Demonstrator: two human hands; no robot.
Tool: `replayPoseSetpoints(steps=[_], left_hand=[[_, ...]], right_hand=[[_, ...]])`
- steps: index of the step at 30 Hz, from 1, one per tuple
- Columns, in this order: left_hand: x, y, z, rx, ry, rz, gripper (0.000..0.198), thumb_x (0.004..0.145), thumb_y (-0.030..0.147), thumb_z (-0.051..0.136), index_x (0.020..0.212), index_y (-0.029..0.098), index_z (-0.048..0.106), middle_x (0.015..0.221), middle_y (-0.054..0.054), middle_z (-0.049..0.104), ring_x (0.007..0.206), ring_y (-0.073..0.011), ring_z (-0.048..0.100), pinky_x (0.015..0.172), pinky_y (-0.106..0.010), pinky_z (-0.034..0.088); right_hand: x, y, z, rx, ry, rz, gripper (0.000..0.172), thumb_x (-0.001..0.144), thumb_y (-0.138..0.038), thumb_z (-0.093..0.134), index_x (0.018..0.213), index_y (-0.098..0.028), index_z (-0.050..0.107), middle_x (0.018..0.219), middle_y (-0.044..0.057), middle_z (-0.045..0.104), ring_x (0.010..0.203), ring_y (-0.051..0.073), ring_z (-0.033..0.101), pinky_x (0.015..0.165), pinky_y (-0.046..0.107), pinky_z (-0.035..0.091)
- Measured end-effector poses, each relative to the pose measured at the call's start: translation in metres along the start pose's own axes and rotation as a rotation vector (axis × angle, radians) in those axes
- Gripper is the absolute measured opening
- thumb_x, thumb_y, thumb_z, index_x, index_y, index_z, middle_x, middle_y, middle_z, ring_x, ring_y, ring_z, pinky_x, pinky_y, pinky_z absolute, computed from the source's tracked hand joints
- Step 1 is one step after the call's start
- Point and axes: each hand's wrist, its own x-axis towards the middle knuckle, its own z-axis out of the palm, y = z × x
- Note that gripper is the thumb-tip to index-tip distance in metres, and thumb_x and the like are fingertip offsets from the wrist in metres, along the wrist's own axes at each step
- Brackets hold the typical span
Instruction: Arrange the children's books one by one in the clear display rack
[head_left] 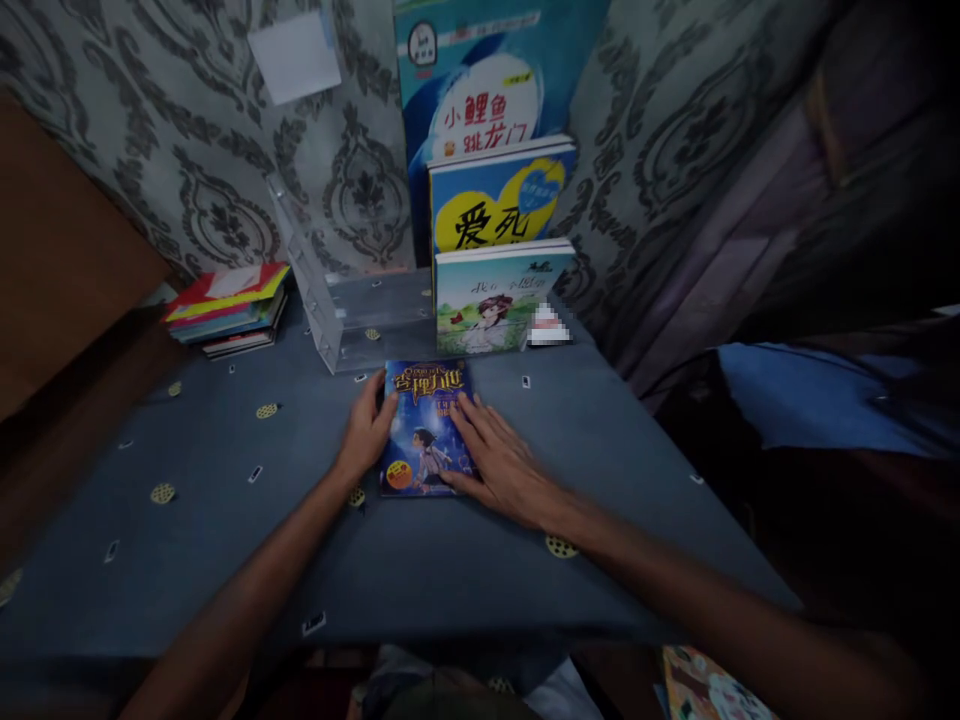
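Note:
A blue paperback book (416, 430) with gold lettering and a cartoon figure on its cover lies on the cloth-covered table (277, 560). At its left edge, my left hand (367, 430) grips the book, with the thumb at the cover's rim and the fingers along the side. My right hand (506, 455) rests flat across the right part of the cover, fingers stretched out. Just beyond the book stands a clear plastic display rack (382, 345); its right side carries a green picture book (480, 310), a blue and yellow book (495, 205) behind it, and a tall blue book (487, 70) at the back.
A stack of books (229, 305) lies at the back left, near a brown panel (67, 250). On the patterned wall hangs a white card (295, 58). Blue fabric (810, 395) is at the right, and a colourful printed item (709, 685) shows below the table's front edge.

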Motion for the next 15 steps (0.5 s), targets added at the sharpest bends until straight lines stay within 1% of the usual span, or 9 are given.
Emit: replayPoseSetpoints(steps=[2, 3, 4, 6, 8, 10, 13, 15], left_hand=[[0.001, -0.002, 0.001, -0.246, 0.063, -0.18, 0.047, 0.095, 0.038, 0.05, 0.137, 0.016, 0.049, 0.137, -0.015, 0.064, 0.122, -0.0251, 0.065, 0.102, -0.041, 0.053], [0.002, -0.002, 0.002, -0.354, 0.08, -0.278, 0.047, 0.093, 0.038, 0.054, 0.134, 0.016, 0.052, 0.13, -0.014, 0.068, 0.114, -0.0252, 0.069, 0.096, -0.04, 0.056], [0.001, -0.002, 0.003, -0.447, 0.082, -0.36, 0.045, 0.09, 0.038, 0.058, 0.128, 0.015, 0.057, 0.121, -0.013, 0.072, 0.105, -0.0251, 0.072, 0.09, -0.039, 0.058], [0.0, -0.001, 0.004, -0.602, 0.054, -0.463, 0.038, 0.082, 0.039, 0.069, 0.11, 0.015, 0.066, 0.099, -0.01, 0.077, 0.088, -0.0238, 0.075, 0.082, -0.037, 0.06], [-0.001, 0.003, 0.004, -0.733, 0.05, -0.506, 0.033, 0.074, 0.039, 0.077, 0.093, 0.014, 0.069, 0.083, -0.006, 0.076, 0.075, -0.0215, 0.073, 0.076, -0.034, 0.059], [-0.002, 0.009, 0.003, -0.834, 0.068, -0.547, 0.029, 0.069, 0.035, 0.082, 0.084, 0.014, 0.069, 0.074, -0.004, 0.074, 0.065, -0.019, 0.071, 0.071, -0.031, 0.058], [-0.002, 0.019, 0.003, -0.918, 0.091, -0.587, 0.021, 0.068, 0.026, 0.083, 0.078, 0.014, 0.069, 0.07, -0.003, 0.073, 0.058, -0.015, 0.067, 0.065, -0.026, 0.055], [-0.001, 0.024, 0.004, -0.944, 0.113, -0.589, 0.018, 0.068, 0.023, 0.082, 0.076, 0.014, 0.068, 0.069, -0.002, 0.072, 0.056, -0.0133, 0.065, 0.064, -0.024, 0.054]], right_hand=[[-0.001, 0.0, -0.001, 0.013, 0.005, 0.0, 0.091, 0.095, -0.069, 0.042, 0.163, -0.016, 0.014, 0.168, 0.019, 0.016, 0.155, 0.036, 0.015, 0.123, 0.059, 0.025], [-0.001, 0.0, -0.001, 0.023, 0.005, 0.0, 0.09, 0.096, -0.069, 0.043, 0.163, -0.017, 0.013, 0.168, 0.019, 0.016, 0.155, 0.035, 0.016, 0.123, 0.059, 0.025], [-0.001, 0.0, -0.002, 0.036, 0.003, -0.001, 0.09, 0.096, -0.068, 0.044, 0.163, -0.018, 0.012, 0.168, 0.019, 0.016, 0.155, 0.035, 0.016, 0.124, 0.059, 0.024], [-0.002, -0.001, -0.005, 0.07, -0.009, 0.002, 0.091, 0.096, -0.067, 0.046, 0.164, -0.02, 0.008, 0.168, 0.018, 0.013, 0.155, 0.035, 0.014, 0.124, 0.059, 0.023], [-0.002, -0.002, -0.008, 0.115, -0.03, 0.021, 0.092, 0.095, -0.067, 0.046, 0.163, -0.02, 0.005, 0.169, 0.017, 0.008, 0.155, 0.034, 0.012, 0.124, 0.058, 0.022], [-0.002, -0.003, -0.012, 0.169, -0.054, 0.057, 0.094, 0.095, -0.069, 0.045, 0.163, -0.02, 0.003, 0.169, 0.017, 0.003, 0.156, 0.034, 0.008, 0.125, 0.056, 0.021], [-0.002, -0.004, -0.014, 0.252, -0.06, 0.083, 0.095, 0.094, -0.07, 0.045, 0.163, -0.02, 0.001, 0.17, 0.015, -0.004, 0.156, 0.032, 0.002, 0.125, 0.054, 0.019], [-0.003, -0.002, -0.014, 0.313, -0.03, 0.075, 0.094, 0.095, -0.068, 0.047, 0.163, -0.025, -0.002, 0.17, 0.011, -0.009, 0.157, 0.031, -0.001, 0.125, 0.053, 0.018]])
